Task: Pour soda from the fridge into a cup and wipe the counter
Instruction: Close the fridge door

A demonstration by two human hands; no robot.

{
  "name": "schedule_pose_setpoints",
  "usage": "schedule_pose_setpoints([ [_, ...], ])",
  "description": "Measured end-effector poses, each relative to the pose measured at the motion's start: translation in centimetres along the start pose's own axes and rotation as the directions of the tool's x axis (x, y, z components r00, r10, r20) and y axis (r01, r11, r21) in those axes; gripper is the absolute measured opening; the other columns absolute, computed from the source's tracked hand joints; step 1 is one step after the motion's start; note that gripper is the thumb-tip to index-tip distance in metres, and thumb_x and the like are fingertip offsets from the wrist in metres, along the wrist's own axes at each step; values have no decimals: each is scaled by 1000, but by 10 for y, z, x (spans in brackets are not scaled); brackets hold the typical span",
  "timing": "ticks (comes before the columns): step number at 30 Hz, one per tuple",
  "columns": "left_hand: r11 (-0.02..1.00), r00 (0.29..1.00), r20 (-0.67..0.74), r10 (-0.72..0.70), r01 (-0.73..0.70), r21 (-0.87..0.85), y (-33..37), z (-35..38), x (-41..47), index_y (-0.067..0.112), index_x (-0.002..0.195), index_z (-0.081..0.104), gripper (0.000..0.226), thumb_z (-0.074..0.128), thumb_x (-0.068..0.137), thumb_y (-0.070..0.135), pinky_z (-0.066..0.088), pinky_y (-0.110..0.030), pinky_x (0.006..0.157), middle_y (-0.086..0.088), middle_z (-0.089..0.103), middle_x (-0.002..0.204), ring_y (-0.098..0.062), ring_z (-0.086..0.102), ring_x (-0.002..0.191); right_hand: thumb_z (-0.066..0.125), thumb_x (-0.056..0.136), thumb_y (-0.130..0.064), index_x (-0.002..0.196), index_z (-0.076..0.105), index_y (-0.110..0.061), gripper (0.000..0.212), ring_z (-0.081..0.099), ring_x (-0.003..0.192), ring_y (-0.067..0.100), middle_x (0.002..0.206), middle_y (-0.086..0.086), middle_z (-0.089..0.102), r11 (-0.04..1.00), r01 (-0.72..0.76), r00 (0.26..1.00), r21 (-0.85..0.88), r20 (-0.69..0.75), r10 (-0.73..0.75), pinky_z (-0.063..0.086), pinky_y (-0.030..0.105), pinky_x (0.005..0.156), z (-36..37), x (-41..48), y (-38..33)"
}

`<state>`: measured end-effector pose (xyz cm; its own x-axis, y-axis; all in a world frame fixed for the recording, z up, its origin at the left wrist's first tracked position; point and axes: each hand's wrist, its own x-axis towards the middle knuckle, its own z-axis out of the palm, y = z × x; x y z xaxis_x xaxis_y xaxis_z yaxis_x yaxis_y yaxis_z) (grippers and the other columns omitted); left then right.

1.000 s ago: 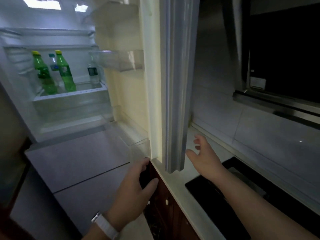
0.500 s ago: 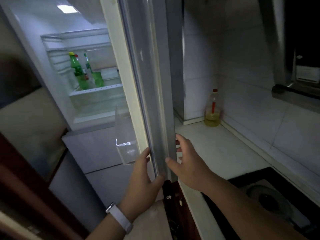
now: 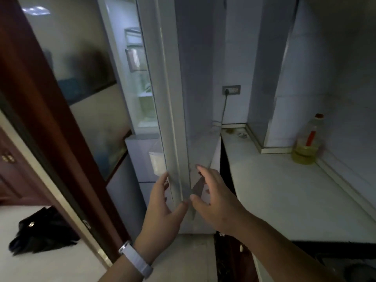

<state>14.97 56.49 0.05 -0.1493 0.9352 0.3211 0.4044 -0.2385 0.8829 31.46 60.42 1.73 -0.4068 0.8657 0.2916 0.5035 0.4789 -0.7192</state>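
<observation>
Arms reach forward, left hand [image 3: 162, 206] and right hand [image 3: 215, 202] straight-fingered, thumbs close together.

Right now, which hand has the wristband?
The left hand: a pale wristband circles its wrist. The right hand has a bare wrist.

white fridge door [image 3: 162, 110], yellow oil bottle [image 3: 306, 143], black bag [image 3: 40, 235]

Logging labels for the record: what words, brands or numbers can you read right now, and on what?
No text is readable in this view.
Oil bottle on the counter: red strip, too blurred to read.
Wall socket: markings too small to tell.
</observation>
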Motion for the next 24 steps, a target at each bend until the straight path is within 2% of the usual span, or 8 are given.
schedule_pose_setpoints([
  [3, 1000, 999, -36, -14, 13, -28, -11, -21, 12, 52, 133, 28, 72, 71, 85, 20, 33, -27, 106, 44, 39, 129, 18, 35, 124, 54, 96, -41, 152, 20, -30, 66, 32, 133, 4, 148, -16, 23, 994, 67, 998, -87, 1, -67, 35, 27, 109, 9, 28, -1],
  [5, 999, 999, -41, -34, 32, -42, -20, -37, 23, 40, 143, 28, 76, 69, 80, 34, 34, -40, 113, 28, 40, 140, 8, 36, 131, 54, 97, -38, 152, 21, -27, 66, 27, 137, 6, 152, -14, 18, 982, 99, 995, -159, -15, -103, 33, 28, 111, 15, 50, -3],
  [7, 999, 998, -60, -23, 20, -46, -30, -52, 36, 34, 148, 25, 85, 65, 74, 44, 35, -47, 113, 20, 40, 145, 2, 36, 134, 53, 97, -37, 153, 19, -27, 67, 17, 144, 8, 157, -13, 9, 972, 100, 993, -214, -32, -109, 27, 28, 115, 23, 74, -6],
  [10, 996, 998, -65, -14, 9, -87, -43, -72, 56, 37, 149, 21, 86, 67, 76, 36, 37, -43, 112, 21, 37, 147, 5, 35, 134, 52, 98, -37, 155, 12, -30, 71, 3, 147, 8, 161, -15, -5, 954, 105, 990, -280, -63, -128, 14, 24, 114, 39, 111, -12],
  [12, 996, 998, -54, 7, -12, -87, -54, -84, 68, 41, 149, 19, 88, 67, 76, 40, 38, -42, 112, 22, 35, 148, 3, 34, 136, 51, 97, -41, 155, 8, -33, 73, 0, 148, 8, 160, -17, -10, 942, 131, 983, -310, -82, -164, 13, 26, 115, 52, 135, -15],
  [16, 998, 998, -54, 26, -29, -53, -85, -108, 96, 49, 148, 13, 90, 66, 76, 48, 42, -49, 108, 18, 29, 152, -10, 35, 139, 50, 95, -49, 151, -4, -42, 78, -7, 148, 7, 158, -20, -18, 901, 182, 969, -394, -86, -233, 8, 29, 117, 79, 179, -18],
  [21, 996, 995, -71, 63, -67, -62, -115, -134, 134, 46, 151, 6, 95, 65, 77, 47, 42, -47, 109, 21, 23, 156, -6, 31, 142, 54, 95, -47, 145, -17, -50, 87, -10, 148, 7, 154, -25, -25, 870, 190, 964, -455, -80, -252, 4, 26, 116, 111, 223, -24],
  [24, 991, 993, -85, 85, -93, -97, -128, -147, 159, 59, 145, 2, 93, 64, 79, 43, 39, -46, 111, 21, 23, 156, -5, 29, 143, 52, 95, -47, 151, -12, -43, 86, -12, 147, 7, 151, -23, -29, 849, 175, 969, -499, -66, -239, 4, 25, 117, 124, 245, -29],
])
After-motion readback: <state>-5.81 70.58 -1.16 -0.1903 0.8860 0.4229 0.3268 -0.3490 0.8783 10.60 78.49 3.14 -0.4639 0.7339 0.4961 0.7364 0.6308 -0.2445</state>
